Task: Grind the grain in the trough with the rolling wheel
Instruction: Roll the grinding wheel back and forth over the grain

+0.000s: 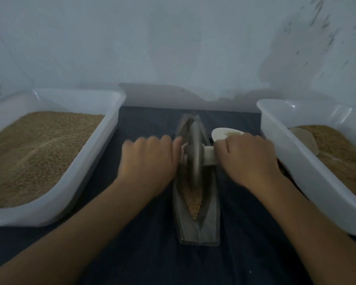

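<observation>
A narrow boat-shaped metal trough (211, 212) lies lengthwise on the dark cloth in front of me. Brown grain (194, 202) fills its near groove. A grey rolling wheel (194, 153) stands on edge in the middle of the trough, with a pale wooden axle handle (209, 155) sticking out to the right. My left hand (148, 161) is closed over the left end of the axle, which it hides. My right hand (247, 159) grips the right end of the axle. Both hands look slightly blurred.
A white plastic tub (103, 153) full of brown grain sits on the left. Another white tub (292, 149) with grain and a pale scoop (303, 140) sits on the right. A white spoon-like scoop (224, 133) lies behind my right hand. A pale wall stands close behind.
</observation>
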`<state>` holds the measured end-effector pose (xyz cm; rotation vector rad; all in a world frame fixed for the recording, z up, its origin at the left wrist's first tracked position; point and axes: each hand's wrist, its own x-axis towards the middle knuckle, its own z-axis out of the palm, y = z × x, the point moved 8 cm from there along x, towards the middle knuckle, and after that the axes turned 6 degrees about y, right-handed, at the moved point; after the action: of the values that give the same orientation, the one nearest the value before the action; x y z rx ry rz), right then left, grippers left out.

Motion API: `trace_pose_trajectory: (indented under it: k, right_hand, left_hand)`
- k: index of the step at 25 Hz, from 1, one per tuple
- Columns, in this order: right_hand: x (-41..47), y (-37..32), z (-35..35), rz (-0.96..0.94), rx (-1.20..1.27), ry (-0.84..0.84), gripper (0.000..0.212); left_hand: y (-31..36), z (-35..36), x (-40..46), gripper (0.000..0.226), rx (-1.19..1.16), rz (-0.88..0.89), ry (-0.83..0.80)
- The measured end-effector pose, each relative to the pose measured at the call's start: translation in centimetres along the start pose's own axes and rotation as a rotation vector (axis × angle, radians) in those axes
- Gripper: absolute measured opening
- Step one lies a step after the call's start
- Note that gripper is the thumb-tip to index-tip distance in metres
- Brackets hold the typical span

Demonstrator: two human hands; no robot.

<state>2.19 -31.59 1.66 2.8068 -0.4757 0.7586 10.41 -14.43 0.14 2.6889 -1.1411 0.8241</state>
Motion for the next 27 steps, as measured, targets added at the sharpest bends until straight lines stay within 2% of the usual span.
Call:
trace_pose_trajectory:
  k: [2,4,6,8,10,12,14,16,18,21,24,27]
  right_hand:
    - [-2.9,-0.9,-2.6,0.035,0.064,0.095,0.048]
    - [-3.1,-0.9,-2.8,0.008,0.055,0.129,0.049]
    - [-0.6,-0.3,-0.8,0.012,-0.012,0.038,0.054]
    - [3.4,0.6,2.1,0.053,-0.008,-0.072,0.061]
    - [6.5,2.3,4.4,0.221,0.106,-0.193,0.055]
    - [7.5,2.7,4.8,0.286,0.139,-0.2,0.053]
    - [6.3,2.1,3.8,0.221,0.039,-0.125,0.053]
    - [2.8,0.3,1.1,0.106,-0.032,0.059,0.052]
    - [-1.5,-0.9,-1.7,0.05,0.064,0.191,0.047]
    - [-4.8,-1.1,-3.0,-0.059,0.167,0.248,0.039]
    - [-1.4,-0.4,-0.9,0.007,0.067,0.127,0.046]
    - [4.4,0.9,3.1,-0.023,-0.063,-0.082,0.03]
  left_hand:
    - [-0.4,-1.0,-3.0,0.052,-0.076,0.025,-0.027]
    - [-1.0,-1.4,-3.3,0.048,-0.168,0.054,0.037]
    - [-1.2,-0.8,-0.6,0.044,-0.095,0.05,0.012]
    - [-1.3,1.2,3.4,0.031,-0.052,0.007,0.012]
    - [-2.6,3.3,8.0,0.038,0.036,-0.102,-0.063]
    - [-3.5,3.9,9.6,0.045,-0.01,-0.204,-0.097]
    - [-2.5,3.3,7.8,0.03,0.042,-0.112,-0.057]
    - [-1.1,1.7,2.9,0.02,0.005,0.056,0.048]
    - [-0.9,-0.1,-1.7,0.026,-0.054,0.097,0.046]
    - [-1.0,-2.1,-3.9,0.035,-0.164,0.062,0.163]
    - [-0.8,-0.7,-0.1,0.04,-0.014,0.052,0.089]
    - [-1.7,2.0,6.3,0.043,0.068,-0.087,-0.026]
